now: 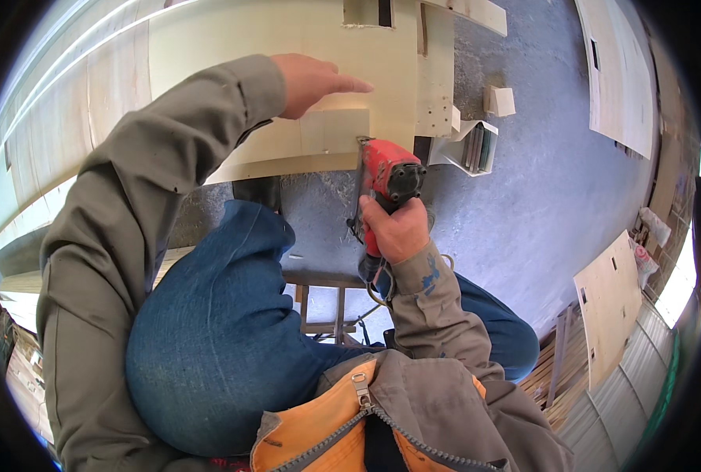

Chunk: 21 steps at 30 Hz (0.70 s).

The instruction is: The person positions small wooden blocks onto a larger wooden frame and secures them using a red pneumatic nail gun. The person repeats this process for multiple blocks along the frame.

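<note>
My right hand (398,230) is wrapped round the handle of a red nail gun (387,161), its body scuffed and its end cap black. The gun's nose is at the right end of a short pale wooden strip (331,132), which lies along the near edge of a large plywood panel (209,47). Whether the nose presses on the wood, I cannot tell. My left hand (312,84) rests on or just above the panel beyond the strip, index finger stretched to the right and nothing visible in it. A thin hose (378,289) hangs by the gun's handle.
A narrow board (435,79) adjoins the panel's right side. Beyond it, a wood block (500,101) and an open box holding dark strips (476,149) are on the grey floor (523,197). Plywood sheets with slots (608,303) lean at the right. My knees are below the panel.
</note>
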Motion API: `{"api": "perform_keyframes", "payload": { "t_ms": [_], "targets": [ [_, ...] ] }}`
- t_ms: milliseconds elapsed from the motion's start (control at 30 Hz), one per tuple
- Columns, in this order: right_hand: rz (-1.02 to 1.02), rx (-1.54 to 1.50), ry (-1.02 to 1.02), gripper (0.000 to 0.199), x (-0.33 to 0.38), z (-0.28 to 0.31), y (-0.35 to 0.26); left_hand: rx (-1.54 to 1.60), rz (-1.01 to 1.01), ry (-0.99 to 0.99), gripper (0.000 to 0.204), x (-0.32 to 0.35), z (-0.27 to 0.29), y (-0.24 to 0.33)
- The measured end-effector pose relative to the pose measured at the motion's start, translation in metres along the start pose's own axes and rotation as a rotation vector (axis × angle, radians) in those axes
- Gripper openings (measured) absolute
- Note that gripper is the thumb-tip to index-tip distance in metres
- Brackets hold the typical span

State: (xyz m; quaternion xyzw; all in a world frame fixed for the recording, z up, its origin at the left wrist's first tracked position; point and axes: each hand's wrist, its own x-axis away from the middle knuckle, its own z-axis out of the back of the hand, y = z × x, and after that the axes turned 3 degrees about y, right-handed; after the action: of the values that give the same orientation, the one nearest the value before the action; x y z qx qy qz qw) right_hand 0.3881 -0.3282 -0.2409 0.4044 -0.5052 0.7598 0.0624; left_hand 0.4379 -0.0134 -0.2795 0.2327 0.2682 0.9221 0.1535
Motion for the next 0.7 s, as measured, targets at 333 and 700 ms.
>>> {"api": "perform_keyframes", "payload": {
  "t_ms": [333,700],
  "targets": [
    [-0.023,-0.067,-0.002,0.038,0.002,-0.004,-0.002,-0.220,-0.049,-0.256,0.118,-0.033,0.017,0.007],
    [-0.051,-0.002,-0.022,0.040,0.001,-0.001,-0.008,-0.278,-0.077,-0.235,0.108,-0.034,0.020,0.014]
  ]
}}
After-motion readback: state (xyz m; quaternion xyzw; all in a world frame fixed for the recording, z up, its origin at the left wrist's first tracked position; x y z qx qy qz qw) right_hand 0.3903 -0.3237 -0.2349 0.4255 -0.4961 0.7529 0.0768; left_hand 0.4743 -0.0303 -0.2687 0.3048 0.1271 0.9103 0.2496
